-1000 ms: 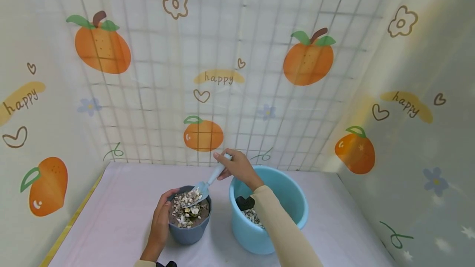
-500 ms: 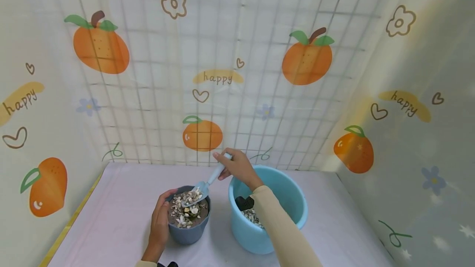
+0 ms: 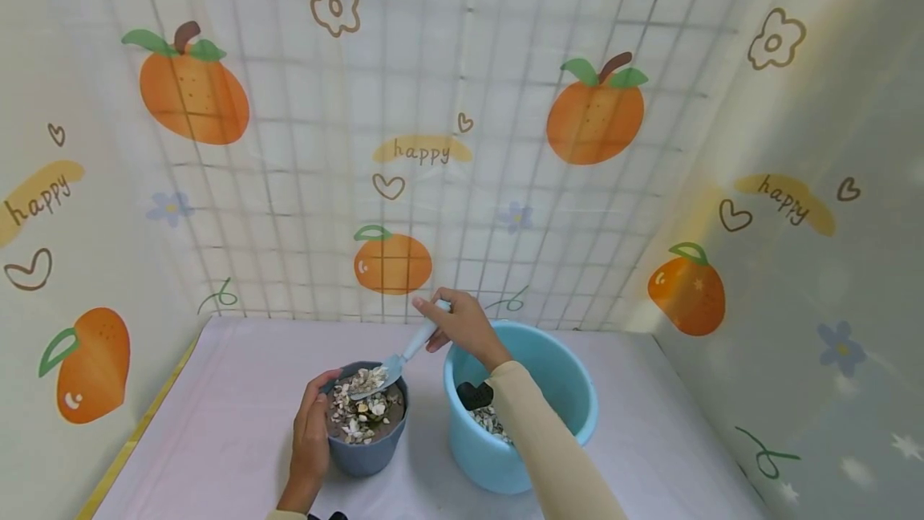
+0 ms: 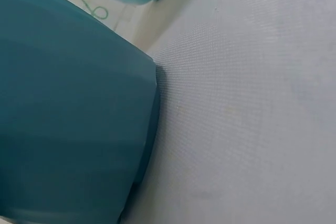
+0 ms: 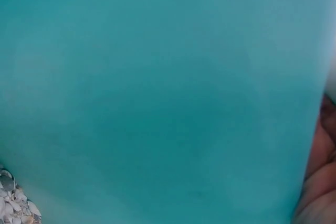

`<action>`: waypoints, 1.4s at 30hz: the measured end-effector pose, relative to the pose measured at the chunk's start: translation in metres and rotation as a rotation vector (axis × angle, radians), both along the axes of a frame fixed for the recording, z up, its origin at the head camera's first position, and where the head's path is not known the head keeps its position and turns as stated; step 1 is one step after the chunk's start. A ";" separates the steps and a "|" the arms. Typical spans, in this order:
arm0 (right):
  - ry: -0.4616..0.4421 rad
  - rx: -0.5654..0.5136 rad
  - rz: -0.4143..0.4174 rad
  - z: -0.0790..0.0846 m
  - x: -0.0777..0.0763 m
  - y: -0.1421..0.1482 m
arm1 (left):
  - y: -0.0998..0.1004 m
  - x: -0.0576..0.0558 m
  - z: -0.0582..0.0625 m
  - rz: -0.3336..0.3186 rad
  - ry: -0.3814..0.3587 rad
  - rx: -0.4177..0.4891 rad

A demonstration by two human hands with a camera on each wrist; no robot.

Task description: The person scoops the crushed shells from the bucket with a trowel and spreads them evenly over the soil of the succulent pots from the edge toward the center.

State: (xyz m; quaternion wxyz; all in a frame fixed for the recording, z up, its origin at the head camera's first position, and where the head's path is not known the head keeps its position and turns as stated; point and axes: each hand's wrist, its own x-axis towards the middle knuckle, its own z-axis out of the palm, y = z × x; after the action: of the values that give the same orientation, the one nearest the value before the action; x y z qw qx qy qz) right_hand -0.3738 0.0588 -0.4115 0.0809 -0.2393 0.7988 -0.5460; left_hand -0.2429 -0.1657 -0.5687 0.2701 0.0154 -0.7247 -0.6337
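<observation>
A grey-blue flowerpot [image 3: 366, 460] stands upright on the white cloth, holding brown soil, a small green plant [image 3: 374, 417] and pale gravel-like shell bits [image 3: 355, 426]. My left hand [image 3: 310, 432] holds the pot's left side, fingers along the rim. In my right hand [image 3: 462, 323] I grip the handle of a light blue hand trowel [image 3: 421, 337]. It slants down to the left, its tilted blade over the pot with shell bits against it. The left wrist view shows the pot's side [image 4: 73, 108] close up; the right wrist view shows the bucket's inner wall [image 5: 157, 103] and part of my hand.
A light blue bucket [image 3: 491, 468] stands right of the pot, with more shell bits [image 3: 491, 421] at its bottom; my right forearm passes over it. A black piece [image 3: 475, 396] shows by my right wrist. A fruit-printed curtain [image 3: 426, 207] over a wire grid rises behind.
The trowel blade has tipped further and sits slightly lower over the shell bits. Both hands keep their hold, and the whole view has shifted slightly.
</observation>
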 end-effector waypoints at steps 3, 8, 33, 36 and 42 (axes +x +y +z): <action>0.008 0.004 -0.007 -0.006 -0.005 0.000 | 0.001 0.000 0.001 0.007 0.002 -0.005; 0.012 -0.007 -0.003 -0.009 -0.007 0.001 | 0.002 0.001 0.001 0.014 0.008 -0.008; 0.108 -0.030 -0.027 -0.009 -0.005 0.006 | 0.007 0.006 0.001 0.091 -0.007 -0.034; 0.110 -0.038 -0.044 -0.010 -0.006 0.005 | 0.007 0.006 0.001 0.100 -0.015 -0.036; 0.104 -0.085 -0.098 -0.008 -0.007 0.005 | 0.009 0.008 0.004 0.113 -0.024 -0.038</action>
State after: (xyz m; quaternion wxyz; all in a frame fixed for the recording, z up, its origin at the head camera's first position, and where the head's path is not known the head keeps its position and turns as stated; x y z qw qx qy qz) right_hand -0.3806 0.0641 -0.4198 0.0023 -0.2312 0.7888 -0.5695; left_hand -0.2347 -0.1565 -0.5650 0.2970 0.0588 -0.7379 -0.6032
